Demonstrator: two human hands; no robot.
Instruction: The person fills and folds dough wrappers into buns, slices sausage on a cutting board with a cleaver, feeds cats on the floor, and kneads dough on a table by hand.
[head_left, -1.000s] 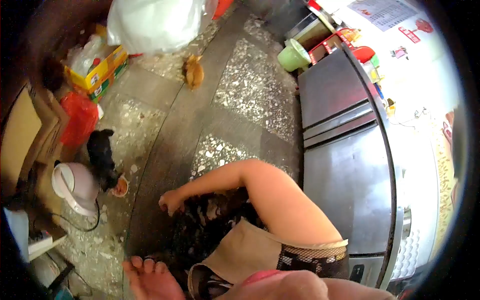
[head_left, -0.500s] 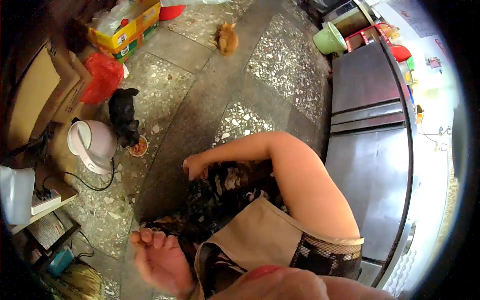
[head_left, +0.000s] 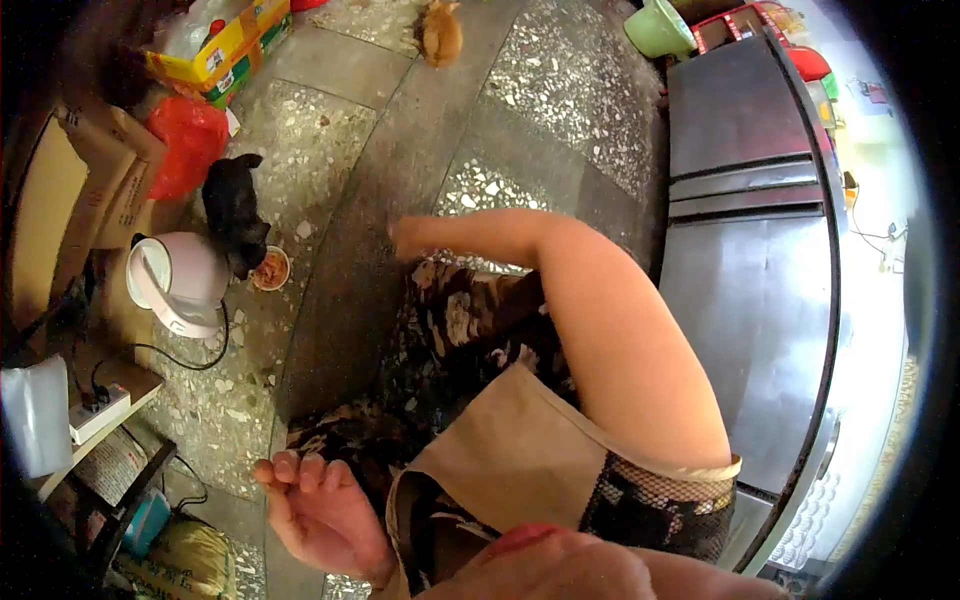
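Observation:
My left hand (head_left: 325, 515) is at the lower left, palm up, with fingers loosely curled and apart and nothing in it. My right arm reaches across above my patterned trousers (head_left: 460, 310), and my right hand (head_left: 408, 238) is smeared by motion at its end, over the dark floor strip. Its fingers cannot be made out. To the left of it, a small black animal (head_left: 232, 208) has its head down at a round bowl of reddish food (head_left: 271, 269). A pale pink electric kettle (head_left: 190, 280) stands beside them. Neither hand touches these.
An orange cat (head_left: 441, 35) is on the floor at the top. Cardboard (head_left: 60, 200), a red plastic bag (head_left: 187, 140) and a yellow box (head_left: 215, 62) line the left. A power strip (head_left: 100, 412) lies on a low shelf. A steel-doored appliance (head_left: 745, 330) and a green bucket (head_left: 660, 28) stand right.
My right hand has moved up and a little right, and is now blurred. My left hand has barely moved. The view has shifted, so the floor things appear higher and slightly further left.

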